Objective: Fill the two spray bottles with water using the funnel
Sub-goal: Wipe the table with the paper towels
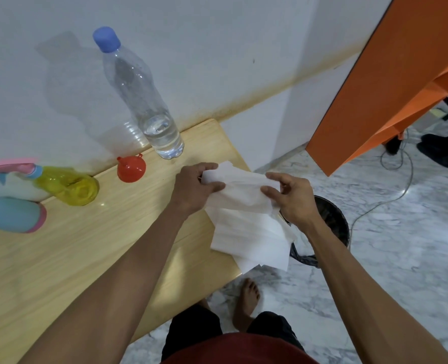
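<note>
Here I see my left hand (194, 187) and right hand (291, 198) both pinching a white paper towel (246, 222) over the table (60, 258) edge; yellow spray bottle (70, 186), blue spray bottle (13, 214) and red funnel (131, 168) sit left, untouched

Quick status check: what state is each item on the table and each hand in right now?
Water bottle: upright, capped, water only near the bottom.
Funnel: on the table, unused.
Yellow spray bottle: standing, sprayer on.
Blue spray bottle: standing.
Tissue: held over the table edge.
Left hand: grips tissue.
Right hand: pinches tissue.
</note>
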